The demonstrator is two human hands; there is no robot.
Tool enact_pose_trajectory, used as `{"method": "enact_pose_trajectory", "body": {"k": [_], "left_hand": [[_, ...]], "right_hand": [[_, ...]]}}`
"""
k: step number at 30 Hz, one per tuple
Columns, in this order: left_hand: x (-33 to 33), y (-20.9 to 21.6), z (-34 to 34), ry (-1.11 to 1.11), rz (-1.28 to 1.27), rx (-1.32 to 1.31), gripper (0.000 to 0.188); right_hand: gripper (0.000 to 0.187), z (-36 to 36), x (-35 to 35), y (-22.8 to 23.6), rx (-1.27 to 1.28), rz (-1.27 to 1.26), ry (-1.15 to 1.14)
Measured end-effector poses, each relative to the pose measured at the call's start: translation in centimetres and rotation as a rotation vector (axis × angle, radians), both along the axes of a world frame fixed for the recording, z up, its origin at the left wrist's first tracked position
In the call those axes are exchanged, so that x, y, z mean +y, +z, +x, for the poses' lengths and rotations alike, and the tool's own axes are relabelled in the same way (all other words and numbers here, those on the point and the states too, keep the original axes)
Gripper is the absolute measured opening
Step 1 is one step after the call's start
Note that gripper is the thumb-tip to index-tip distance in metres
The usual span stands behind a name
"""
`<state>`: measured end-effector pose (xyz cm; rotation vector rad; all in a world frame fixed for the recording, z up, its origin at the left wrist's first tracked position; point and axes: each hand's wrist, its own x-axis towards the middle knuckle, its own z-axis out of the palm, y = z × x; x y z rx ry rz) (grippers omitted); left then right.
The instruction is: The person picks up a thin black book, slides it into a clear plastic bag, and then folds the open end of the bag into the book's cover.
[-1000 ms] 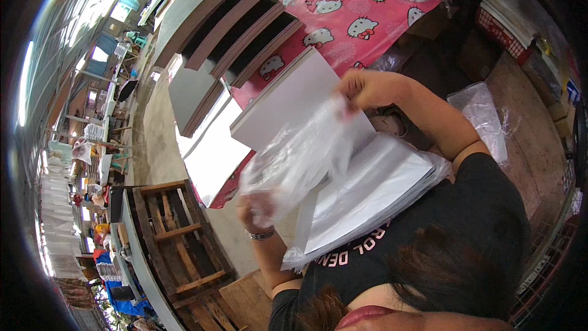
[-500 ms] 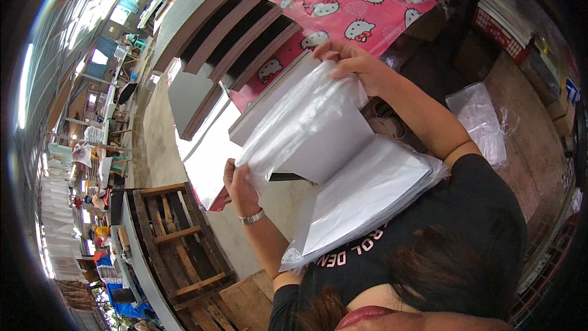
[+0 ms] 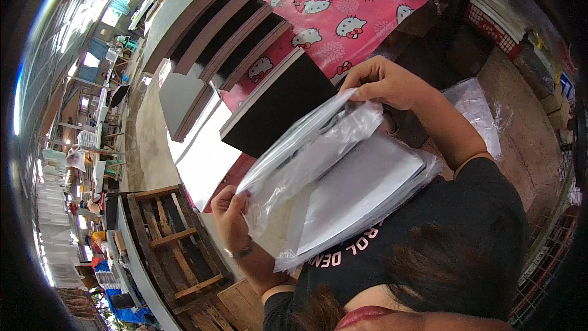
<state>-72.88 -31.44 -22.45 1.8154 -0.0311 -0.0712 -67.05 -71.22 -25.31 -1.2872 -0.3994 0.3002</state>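
Both my hands hold a clear plastic sleeve [image 3: 318,147] stretched at a tilt in front of my chest, with a pale flat sheet seemingly inside it. My left hand [image 3: 231,213] is closed on its lower left corner, thumb and fingers pinching. At the upper right corner, my right hand [image 3: 389,83] grips the edge with bent fingers. Below the sleeve, against my body, rests a stack of white sheets in clear plastic [image 3: 361,193]. Just beyond the sleeve a thick black-faced board stack [image 3: 278,104] lies on the table.
Fanned stacks of grey and black boards [image 3: 202,37] stand on the pink patterned tablecloth [image 3: 324,6]. A white sheet [image 3: 205,165] lies at the table's left edge. A wooden pallet [image 3: 171,239] is at lower left; a plastic packet [image 3: 478,113] lies on the floor at right.
The sleeve has come away from the board stack toward my body, tilting, and the black face now shows. My right hand has moved right and nearer; my left hand has dropped nearer.
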Motion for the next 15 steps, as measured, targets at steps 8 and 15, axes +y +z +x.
{"method": "enact_pose_trajectory", "body": {"k": [8,15], "left_hand": [[1.5,-12.6,2.2,-0.202,-0.312,0.805,0.024],[4.0,-28.5,-2.0,-0.300,0.296,0.776,0.020]], "right_hand": [[0.044,1.5,-2.7,-17.4,0.511,0.182,0.325],[0.032,2.4,-3.9,-28.9,0.543,-0.338,0.188]]}}
